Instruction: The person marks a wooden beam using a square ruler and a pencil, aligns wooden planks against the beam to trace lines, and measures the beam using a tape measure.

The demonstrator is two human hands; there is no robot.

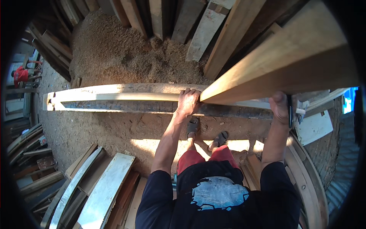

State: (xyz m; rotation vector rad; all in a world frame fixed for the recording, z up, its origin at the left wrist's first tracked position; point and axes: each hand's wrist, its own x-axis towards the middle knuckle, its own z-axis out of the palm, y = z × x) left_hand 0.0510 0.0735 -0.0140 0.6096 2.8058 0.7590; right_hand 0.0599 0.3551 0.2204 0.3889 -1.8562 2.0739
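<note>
A thick, pale wooden beam (pixel 274 63) slants from the middle up to the right, its wide end large in view. My left hand (pixel 188 102) is closed with curled fingers at its narrow end, above the long bench plank (pixel 133 87). Under the beam's lower edge, further right, my right hand (pixel 280 108) grips from below; the beam hides most of its fingers. A slim black object (pixel 290 111) lies along the outer side of that hand, its kind unclear. A long, light wooden strip (pixel 126 97) runs along the bench, left of my left hand.
Beyond the bench lies a sawdust heap (pixel 126 49), with upright planks (pixel 164 19) behind it. Stacked boards (pixel 106 191) stand at the lower left, and more timber (pixel 309 183) at the lower right. A white panel (pixel 314 128) rests at right. Far left, a person in red (pixel 21 76) bends.
</note>
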